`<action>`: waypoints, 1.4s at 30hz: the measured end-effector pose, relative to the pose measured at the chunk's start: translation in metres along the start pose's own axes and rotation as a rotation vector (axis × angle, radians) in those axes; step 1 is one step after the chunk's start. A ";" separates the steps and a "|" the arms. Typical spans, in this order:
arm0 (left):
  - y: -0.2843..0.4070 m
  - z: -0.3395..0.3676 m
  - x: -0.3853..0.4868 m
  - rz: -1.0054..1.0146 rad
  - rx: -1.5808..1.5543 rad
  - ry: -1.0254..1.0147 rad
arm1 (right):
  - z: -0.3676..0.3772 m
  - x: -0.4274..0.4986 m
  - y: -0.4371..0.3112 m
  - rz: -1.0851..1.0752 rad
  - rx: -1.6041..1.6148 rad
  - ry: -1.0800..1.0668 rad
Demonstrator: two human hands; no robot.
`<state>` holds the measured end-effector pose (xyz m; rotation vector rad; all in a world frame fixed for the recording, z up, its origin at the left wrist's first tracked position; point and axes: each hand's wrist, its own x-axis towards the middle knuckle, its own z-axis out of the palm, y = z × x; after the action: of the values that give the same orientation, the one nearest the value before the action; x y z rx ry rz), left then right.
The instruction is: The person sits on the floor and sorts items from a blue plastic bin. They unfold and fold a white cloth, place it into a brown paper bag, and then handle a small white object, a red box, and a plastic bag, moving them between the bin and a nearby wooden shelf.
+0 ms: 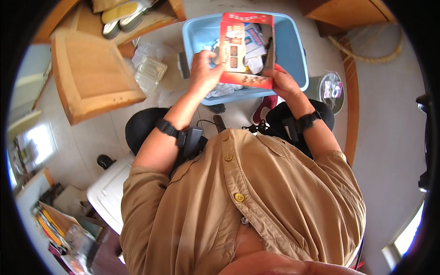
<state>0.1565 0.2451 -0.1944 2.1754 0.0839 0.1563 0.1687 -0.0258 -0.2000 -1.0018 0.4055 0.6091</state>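
Note:
Both of my hands are at a red printed cardboard box [232, 48] with an open window or opening, raised over a light blue plastic tub [292, 48]. My left hand [206, 70] is at the box's lower left side, with its thumb and index finger curled near the edge. On the lower right corner, my right hand [283, 80] grips the cardboard. Through the opening a blue and white printed packet [255, 43] and a white item [255, 64] show; whether they lie in the box or in the tub below is unclear. A crumpled clear plastic bag [223, 90] lies in the tub's near side.
An open wooden cabinet door [99, 72] stands at the left, with shoes [122, 17] on a shelf behind it. Clear plastic containers [150, 74] lie on the floor left of the tub. A waste bin [335, 92] stands at the right. A white lidded container [110, 189] is at lower left.

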 end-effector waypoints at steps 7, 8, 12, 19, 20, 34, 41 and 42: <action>0.001 0.004 0.015 0.013 0.104 -0.002 | 0.017 -0.010 -0.007 0.027 -0.040 -0.037; 0.005 0.007 0.015 0.017 0.123 -0.022 | 0.020 -0.012 -0.006 0.012 -0.034 -0.039; 0.017 0.018 0.010 0.028 0.153 -0.039 | 0.030 -0.019 0.010 -0.035 -0.155 -0.027; 0.016 0.035 0.011 -0.076 0.108 -0.063 | 0.033 -0.033 0.025 -0.031 -0.230 0.007; 0.013 0.038 0.011 -0.108 0.091 -0.078 | 0.031 -0.034 0.024 -0.032 -0.237 0.019; -0.033 0.036 0.012 -0.253 -0.296 -0.433 | 0.008 -0.065 0.033 -0.072 -0.593 0.230; 0.021 0.016 0.060 -0.369 -0.121 -0.422 | 0.015 -0.043 0.006 -0.104 -0.362 0.217; 0.025 0.014 0.060 -0.369 -0.151 -0.428 | 0.014 -0.041 0.009 -0.121 -0.360 0.219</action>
<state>0.2178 0.2262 -0.1773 1.9596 0.2189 -0.4955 0.1324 -0.0218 -0.1751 -1.4350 0.4330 0.4721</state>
